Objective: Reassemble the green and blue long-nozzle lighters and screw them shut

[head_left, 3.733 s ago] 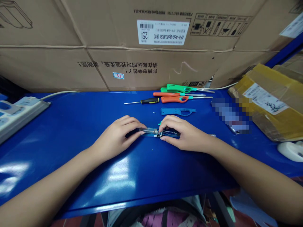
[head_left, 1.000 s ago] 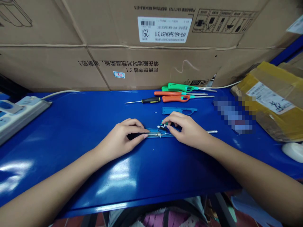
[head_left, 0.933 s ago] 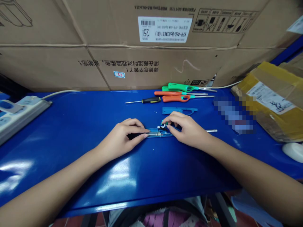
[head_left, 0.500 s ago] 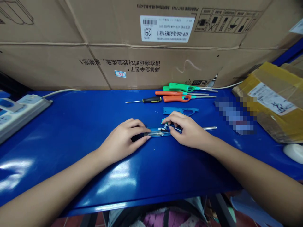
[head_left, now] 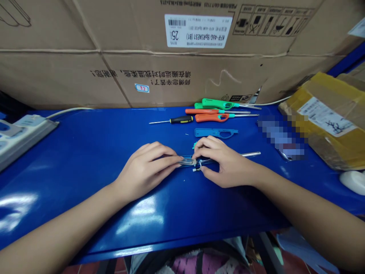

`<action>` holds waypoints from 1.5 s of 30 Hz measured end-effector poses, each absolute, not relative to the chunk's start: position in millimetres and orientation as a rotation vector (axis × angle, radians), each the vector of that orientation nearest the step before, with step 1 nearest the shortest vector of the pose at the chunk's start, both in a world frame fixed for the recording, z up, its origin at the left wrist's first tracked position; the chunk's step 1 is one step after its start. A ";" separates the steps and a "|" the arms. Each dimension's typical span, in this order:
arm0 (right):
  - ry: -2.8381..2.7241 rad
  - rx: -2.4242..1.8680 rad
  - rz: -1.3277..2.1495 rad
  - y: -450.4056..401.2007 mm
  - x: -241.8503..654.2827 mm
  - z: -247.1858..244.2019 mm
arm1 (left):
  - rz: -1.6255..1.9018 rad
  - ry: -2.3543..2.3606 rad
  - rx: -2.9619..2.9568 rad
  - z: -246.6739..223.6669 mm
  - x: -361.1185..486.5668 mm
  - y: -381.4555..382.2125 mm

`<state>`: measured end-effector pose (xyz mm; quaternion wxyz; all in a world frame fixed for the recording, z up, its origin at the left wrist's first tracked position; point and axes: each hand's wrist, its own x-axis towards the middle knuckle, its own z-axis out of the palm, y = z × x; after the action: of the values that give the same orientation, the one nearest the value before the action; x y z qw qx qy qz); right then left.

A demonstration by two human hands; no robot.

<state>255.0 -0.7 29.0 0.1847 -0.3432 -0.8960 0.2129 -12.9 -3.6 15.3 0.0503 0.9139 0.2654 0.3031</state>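
An opened blue stick lighter (head_left: pixel 186 156) lies on the table with its metal tube (head_left: pixel 251 154) pointing right. My left hand (head_left: pixel 151 165) pinches the clear fuel tank (head_left: pixel 186 161) at its left end. Curled over the lighter's middle is my right hand (head_left: pixel 225 161), its fingertips at the tank's pale valve end and its thumb lower, beside the wires. A small black-and-white igniter piece (head_left: pixel 196 169) on white wire (head_left: pixel 200 163) sits by that thumb. The loose blue shell half (head_left: pixel 203 132) lies behind. A turquoise part (head_left: pixel 195 145) shows partly past my right fingers.
Green lighters (head_left: pixel 216 103), orange lighters (head_left: pixel 211 118) and a screwdriver (head_left: pixel 181 120) lie at the back before a big carton (head_left: pixel 119 82). A power strip (head_left: pixel 25 133) stands left. At right are a blurred-out packet (head_left: pixel 281 137), a taped box (head_left: pixel 322 144) and a white object (head_left: pixel 353 182).
My right fingertips have moved left to the tank's valve end. The igniter piece has shifted from above the tank to its near side, by my thumb. My left hand still pinches the tank.
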 end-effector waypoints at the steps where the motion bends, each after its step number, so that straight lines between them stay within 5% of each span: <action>1: -2.529 -0.972 0.579 -0.7 254.5 27.9 | 0.926 0.807 2.785 15.3 -13.0 -3.7; 45: -2.485 -1.033 0.554 2.9 252.1 21.4 | 0.789 0.904 2.441 6.9 -3.3 -2.6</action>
<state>252.1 2.9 21.4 0.1958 -0.3687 -0.8869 0.1979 -3.3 -2.6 6.9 0.2094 0.8775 0.3251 0.2837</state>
